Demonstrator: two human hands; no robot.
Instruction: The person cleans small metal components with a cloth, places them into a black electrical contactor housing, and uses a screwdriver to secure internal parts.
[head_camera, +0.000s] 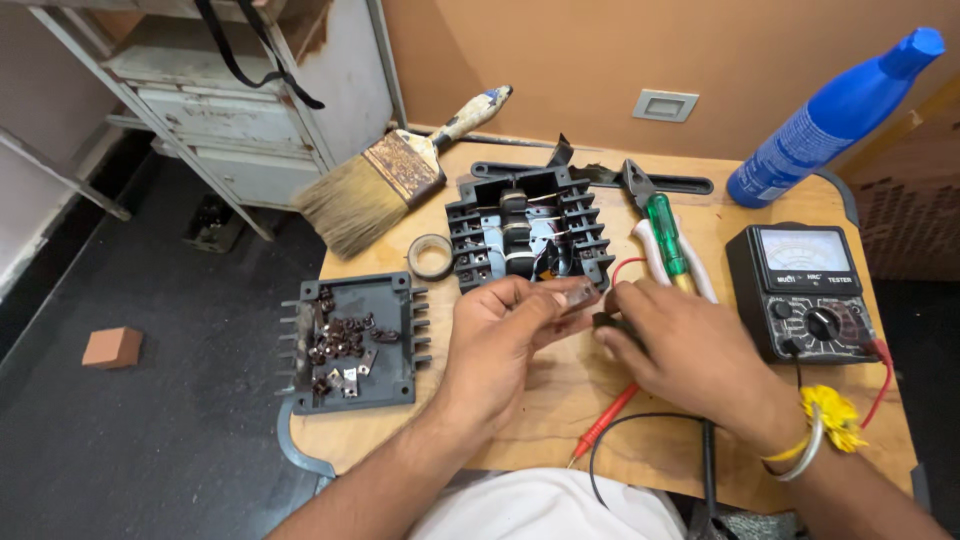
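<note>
Left hand (495, 335) pinches small metal contact (577, 297) at fingertips; right hand (690, 355) closed over black probe (612, 324), touching contact. Table (560, 385) centre. One contact, one black probe.

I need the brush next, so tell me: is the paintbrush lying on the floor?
No, the paintbrush lies on the wooden table, its bristles sticking out past the table's far left edge.

small brown metal contact piece (578, 296) pinched just before the open black housing (525, 235).
</note>
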